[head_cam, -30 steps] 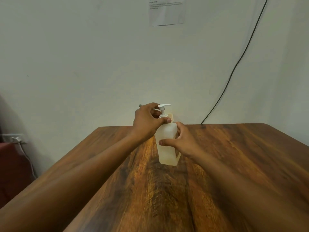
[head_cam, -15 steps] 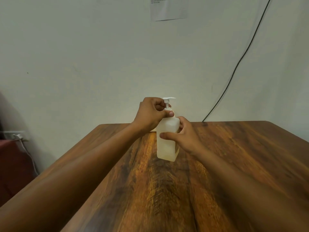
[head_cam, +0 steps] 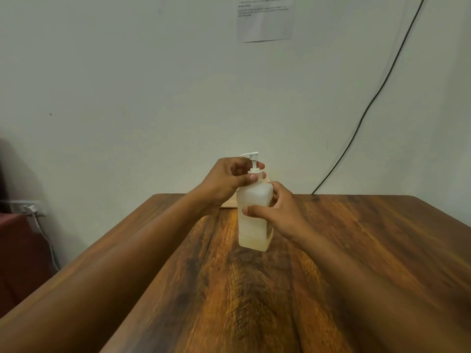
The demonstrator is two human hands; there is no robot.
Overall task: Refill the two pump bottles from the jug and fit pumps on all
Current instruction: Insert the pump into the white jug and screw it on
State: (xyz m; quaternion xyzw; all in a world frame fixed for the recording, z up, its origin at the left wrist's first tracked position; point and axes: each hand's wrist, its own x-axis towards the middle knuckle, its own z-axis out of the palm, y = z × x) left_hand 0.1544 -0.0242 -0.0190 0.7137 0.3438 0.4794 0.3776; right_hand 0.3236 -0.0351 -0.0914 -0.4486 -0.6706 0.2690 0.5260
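At the far left, beyond the table edge, a wall socket (head_cam: 24, 208) with a white plug sits low on the wall. Moving inward, the left hand (head_cam: 229, 178) reaches to the top of the pump bottle (head_cam: 253, 215), its fingers pinched narrow around the collar of the white pump (head_cam: 253, 163), which stands seated in the neck. The translucent square bottle stands upright on the wooden table (head_cam: 356, 250), near its far edge, and looks filled with pale liquid. The right hand (head_cam: 277, 212) wraps its side, thumb across the front, steadying it. A pale flat object lies behind the bottle, too hidden to name. A black cable (head_cam: 369, 103) runs down the wall at right. This bottle seems filled and its pump nearly tightened; the jug and second bottle are out of view, so the rest cannot be judged.
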